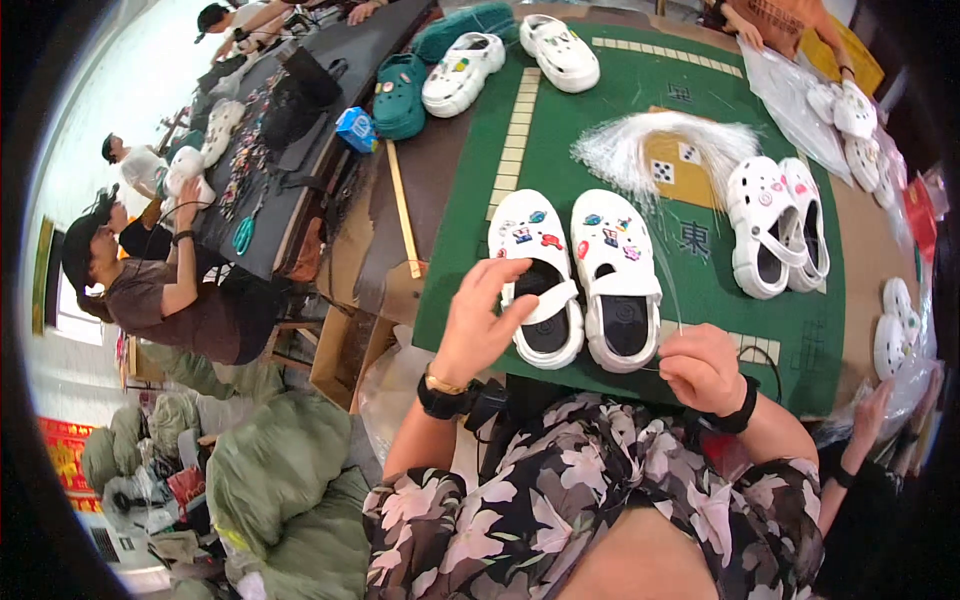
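Two white clogs stand side by side in front of me, toes away, with colourful charms on their tops. My left hand (484, 322) is at the outer side of the left clog (557, 330). Its thumb and forefinger are apart, reaching over the shoe opening by the heel strap. Beside the heel of the right clog (648, 318), my right hand (702, 368) is closed in a pinch on a thin clear plastic strand (668, 275). The strand rises toward a fanned bundle of clear strands (630, 143) lying farther back on the mat.
Another white pair (765, 225) stands at right on the green mat (460, 270). White clogs (465, 75) and a teal clog (401, 95) sit at the back, near a blue box (357, 130) and wooden stick (403, 205). Co-workers sit left; other people's hands show at right.
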`<state>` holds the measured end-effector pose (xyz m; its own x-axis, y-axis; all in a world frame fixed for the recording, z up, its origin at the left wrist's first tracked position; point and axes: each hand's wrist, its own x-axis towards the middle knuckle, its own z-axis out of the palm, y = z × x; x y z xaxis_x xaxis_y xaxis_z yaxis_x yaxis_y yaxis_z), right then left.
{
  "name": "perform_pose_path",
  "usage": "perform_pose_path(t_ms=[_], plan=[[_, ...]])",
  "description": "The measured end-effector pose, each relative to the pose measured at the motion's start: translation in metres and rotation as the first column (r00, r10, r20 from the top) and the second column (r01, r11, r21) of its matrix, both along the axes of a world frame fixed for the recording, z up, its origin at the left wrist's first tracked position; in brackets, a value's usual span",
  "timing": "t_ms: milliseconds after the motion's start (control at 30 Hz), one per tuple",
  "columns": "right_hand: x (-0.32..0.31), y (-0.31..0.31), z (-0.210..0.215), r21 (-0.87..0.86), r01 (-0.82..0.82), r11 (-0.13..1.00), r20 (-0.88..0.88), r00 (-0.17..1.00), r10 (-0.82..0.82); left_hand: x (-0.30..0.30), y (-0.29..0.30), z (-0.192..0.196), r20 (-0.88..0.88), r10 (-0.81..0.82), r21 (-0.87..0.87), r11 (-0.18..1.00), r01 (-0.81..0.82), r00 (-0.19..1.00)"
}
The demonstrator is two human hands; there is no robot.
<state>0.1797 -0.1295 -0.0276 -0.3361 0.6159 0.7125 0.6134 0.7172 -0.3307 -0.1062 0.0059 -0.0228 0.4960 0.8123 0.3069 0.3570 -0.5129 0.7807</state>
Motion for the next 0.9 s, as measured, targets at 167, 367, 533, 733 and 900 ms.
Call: perform_pose_path(t_ms=[167, 367, 533, 733, 900], plan=[[0.008, -0.021, -0.019, -0.036, 0.031, 0.999, 0.025, 0.999, -0.03, -0.009, -0.009, -0.013, -0.001, 0.043, -0.07, 0.997, -0.043, 0.999], [0.01, -0.04, -0.002, -0.099, -0.031, 0.995, -0.073, 0.997, 0.024, -0.011, -0.011, -0.009, -0.003, 0.067, -0.098, 0.993, -0.067, 0.998], [0.012, -0.044, 0.016, -0.117, -0.062, 0.991, -0.197, 0.98, 0.038, -0.009, -0.009, 0.0, 0.012, 0.112, -0.009, 0.994, -0.112, 0.994], [0.007, -0.051, 0.03, -0.098, -0.087, 0.991, -0.185, 0.98, 0.068, -0.012, -0.018, 0.0, -0.021, 0.114, 0.046, 0.993, -0.113, 0.993], [0.001, -0.046, 0.012, -0.07, -0.054, 0.996, -0.247, 0.968, 0.036, -0.008, -0.014, -0.006, -0.062, -0.087, 0.065, 0.994, 0.091, 0.994]])
